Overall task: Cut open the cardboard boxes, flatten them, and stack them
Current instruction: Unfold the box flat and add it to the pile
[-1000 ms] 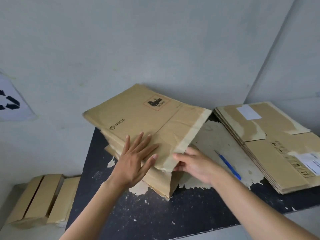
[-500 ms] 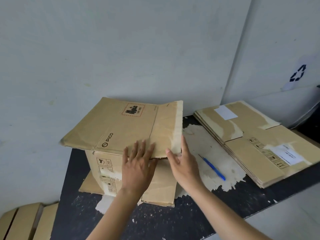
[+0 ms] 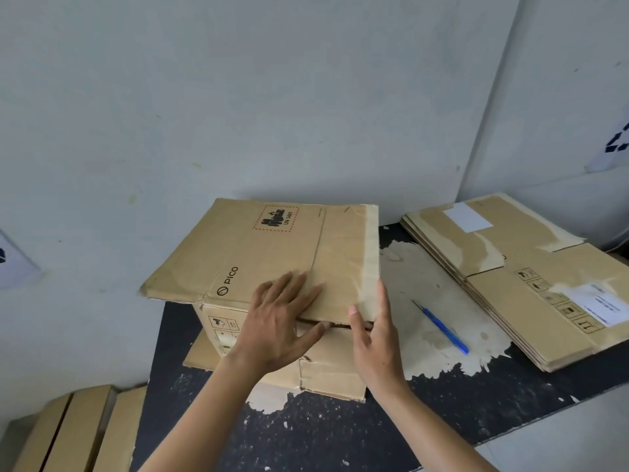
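A brown PICO cardboard box [image 3: 265,253] stands on the dark worn table [image 3: 340,434], its top panel spread wide and flat. My left hand [image 3: 279,321] lies flat on the near part of that panel, fingers straight, thumb tucked under the edge. My right hand [image 3: 374,338] holds the panel's taped right corner, thumb on the front and fingers along the side. A stack of flattened boxes [image 3: 531,287] lies on the table to the right. A blue-handled cutter [image 3: 442,328] rests between the box and the stack.
Pale walls close in behind and at the right. More cardboard boxes [image 3: 71,434] sit low at the bottom left, below table level. Recycling-symbol sheets [image 3: 616,144] hang on the walls at both sides.
The box's top panel came down from tilted to level. Both hands shifted on its near edge, the right one to the taped corner. The view swung left and closer.
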